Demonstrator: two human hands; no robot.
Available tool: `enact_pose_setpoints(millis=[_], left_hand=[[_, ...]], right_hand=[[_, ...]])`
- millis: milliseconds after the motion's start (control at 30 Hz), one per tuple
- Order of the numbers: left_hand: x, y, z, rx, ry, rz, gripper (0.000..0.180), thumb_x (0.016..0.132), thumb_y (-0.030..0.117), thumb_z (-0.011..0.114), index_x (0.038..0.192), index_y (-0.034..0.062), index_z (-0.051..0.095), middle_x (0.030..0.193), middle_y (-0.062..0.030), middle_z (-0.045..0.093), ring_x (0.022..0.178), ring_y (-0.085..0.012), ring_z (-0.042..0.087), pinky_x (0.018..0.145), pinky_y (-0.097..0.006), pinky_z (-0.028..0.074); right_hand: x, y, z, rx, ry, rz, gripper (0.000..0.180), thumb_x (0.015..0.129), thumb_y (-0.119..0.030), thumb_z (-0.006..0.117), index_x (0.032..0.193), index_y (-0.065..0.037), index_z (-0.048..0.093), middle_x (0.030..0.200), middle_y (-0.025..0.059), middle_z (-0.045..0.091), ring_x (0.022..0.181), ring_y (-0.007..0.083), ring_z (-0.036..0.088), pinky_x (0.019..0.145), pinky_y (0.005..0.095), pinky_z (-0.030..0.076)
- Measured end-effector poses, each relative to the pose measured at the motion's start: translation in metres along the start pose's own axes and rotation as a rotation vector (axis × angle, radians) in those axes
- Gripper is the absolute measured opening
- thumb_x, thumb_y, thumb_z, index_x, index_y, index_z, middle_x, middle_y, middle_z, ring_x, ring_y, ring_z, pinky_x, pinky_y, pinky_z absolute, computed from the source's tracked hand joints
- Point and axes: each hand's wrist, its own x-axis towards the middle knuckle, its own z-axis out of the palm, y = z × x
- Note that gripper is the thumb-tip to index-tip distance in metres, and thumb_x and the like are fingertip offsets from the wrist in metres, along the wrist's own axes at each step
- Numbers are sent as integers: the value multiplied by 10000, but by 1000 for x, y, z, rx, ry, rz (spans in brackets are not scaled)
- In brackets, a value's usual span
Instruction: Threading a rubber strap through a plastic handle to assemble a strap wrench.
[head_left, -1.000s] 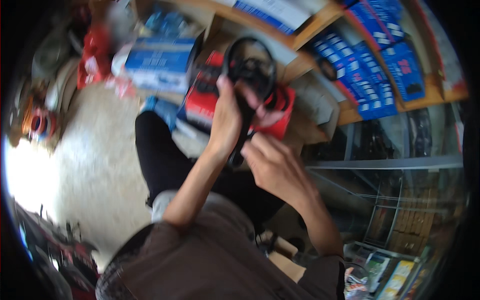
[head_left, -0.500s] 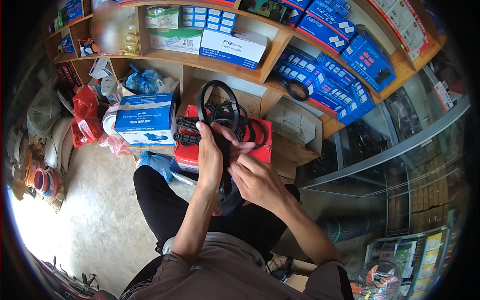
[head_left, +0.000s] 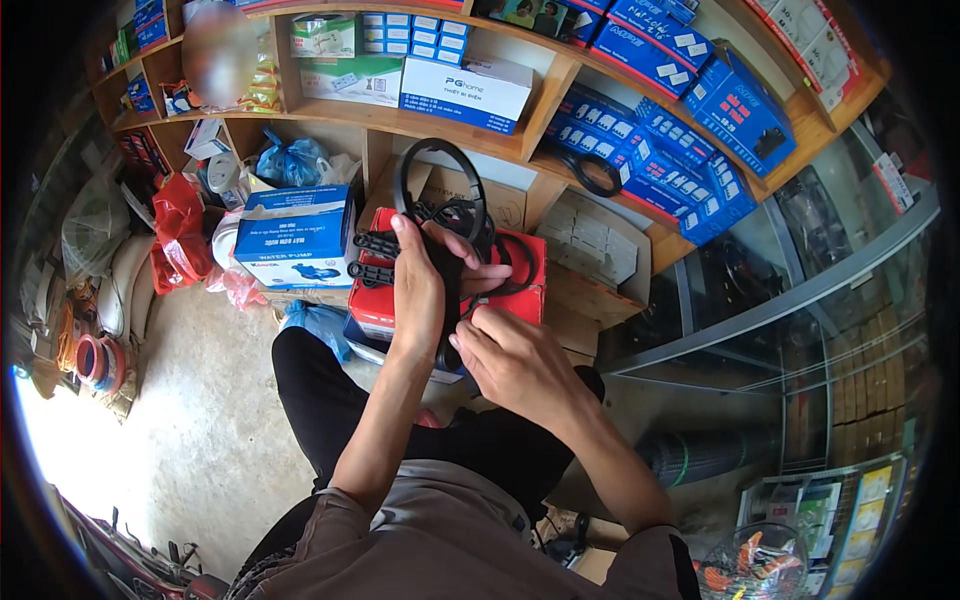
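Observation:
My left hand (head_left: 421, 290) is closed round a black flat band bent into a large loop (head_left: 403, 178), which stands up above my fingers. The lower end of the black bundle hangs below my palm, between my wrists. Just right of it, my right hand (head_left: 515, 362) is pinched at the side of that bundle; what its fingertips hold is hidden. Beneath my hands is a red box (head_left: 372, 312) with black cords (head_left: 517, 262) lying on top. Black ladder-like plastic pieces (head_left: 372, 272) stick out at the box's left side.
A blue-and-white pump box (head_left: 293, 240) stands left of the red box, with a blue plastic bag (head_left: 318, 325) below it. An open carton (head_left: 598, 250) is on the right. Wooden shelves (head_left: 390, 118) hold boxes behind, and a glass display case (head_left: 700, 345) curves along the right.
My right hand has drawn slightly down, away from my left fingers. The black loop has shifted a little and leans slightly further right. My left hand keeps its grip.

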Motion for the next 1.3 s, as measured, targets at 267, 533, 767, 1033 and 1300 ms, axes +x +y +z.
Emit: enact_pose_setpoints(millis=[267, 533, 767, 1033, 1300], left_hand=[[-8, 2, 4, -68, 86, 72, 662, 1123, 598, 255, 918, 18, 502, 814, -113, 587, 720, -289, 750, 648, -362, 642], [-32, 16, -8, 402, -260, 97, 212, 983, 211, 776, 922, 36, 672, 650, 35, 570, 480, -24, 445, 417, -214, 294], [-35, 22, -9, 407, -319, -2, 267, 997, 261, 766, 927, 20, 674, 713, 28, 608, 617, -28, 513, 538, -222, 377], [-39, 20, -9, 207, -343, -172, 257, 1034, 282, 712, 981, 45, 626, 668, -8, 579, 524, -56, 495, 450, -227, 343], [-44, 9, -6, 293, -383, 85, 178, 996, 163, 754, 1076, 20, 683, 818, 12, 629, 610, -44, 527, 507, -228, 403]], right_hand=[[4, 10, -9, 110, 173, 201, 93, 983, -56, 691, 1015, 31, 693, 852, 115, 618, 721, 275, 641, 650, 368, 510], [1, 12, -25, 261, 374, 277, 183, 993, -130, 732, 1096, 20, 728, 930, 120, 692, 806, 260, 686, 730, 364, 535], [-8, 13, -24, 401, 403, 265, 226, 957, -112, 775, 1161, -16, 751, 1004, 109, 721, 862, 216, 699, 735, 345, 542], [-13, 7, -30, 253, 368, 224, 195, 958, -108, 771, 1140, -36, 769, 986, 96, 704, 787, 199, 667, 674, 325, 524], [-11, 2, -35, 170, 439, 193, 177, 997, -104, 719, 1146, -9, 709, 1028, 115, 676, 850, 235, 694, 711, 344, 547]])
